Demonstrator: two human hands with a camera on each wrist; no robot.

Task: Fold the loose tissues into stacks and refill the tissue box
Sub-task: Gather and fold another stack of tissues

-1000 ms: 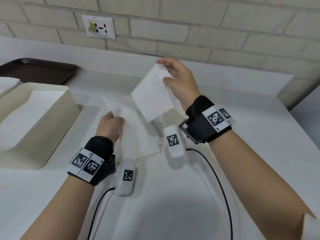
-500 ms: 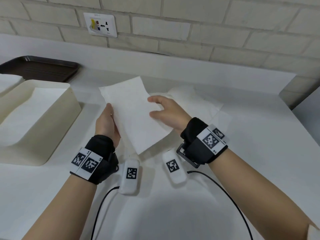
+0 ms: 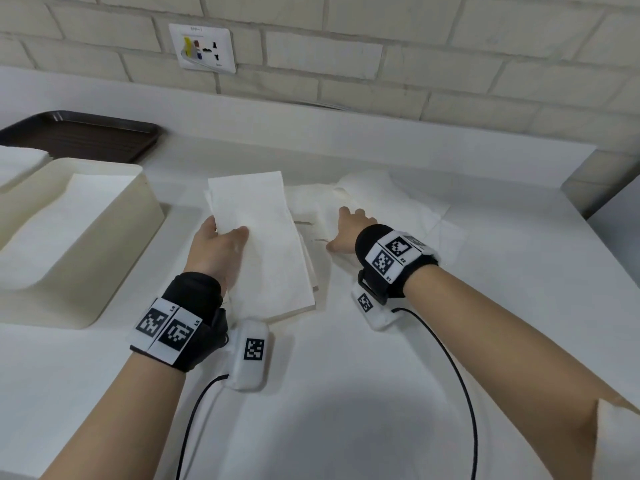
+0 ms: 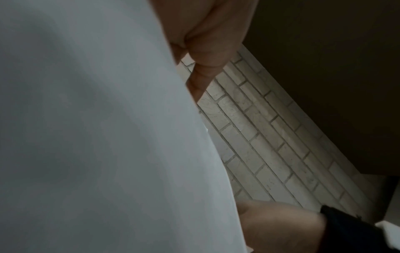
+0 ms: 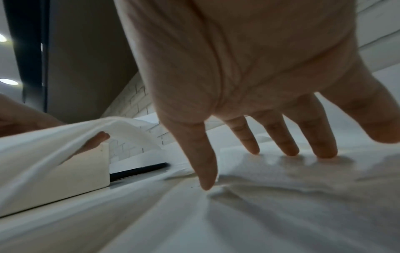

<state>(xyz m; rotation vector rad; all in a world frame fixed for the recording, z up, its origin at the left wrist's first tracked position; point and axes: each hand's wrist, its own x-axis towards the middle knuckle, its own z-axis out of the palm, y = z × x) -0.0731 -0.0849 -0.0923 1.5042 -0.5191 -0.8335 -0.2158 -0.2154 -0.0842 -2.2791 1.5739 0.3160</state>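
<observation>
Left hand (image 3: pixel 216 249) pinches a folded tissue (image 3: pixel 263 237); right hand (image 3: pixel 346 230) (fingers spread) presses loose tissues (image 3: pixel 398 202).

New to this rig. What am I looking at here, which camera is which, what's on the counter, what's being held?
No robot here: a person works with bare hands, wearing black wristbands with printed square markers. The large picture comes from a head camera looking down; the other two come from cameras strapped to each wrist, looking along the fingers.

The left hand pinches a folded white tissue by its edge, above a small stack of folded tissues. The right hand lies flat, fingers straight, pressing on a rumpled pile of loose white tissues.

On the white counter also sit a cream tissue box at left and a dark brown tray behind it.
</observation>
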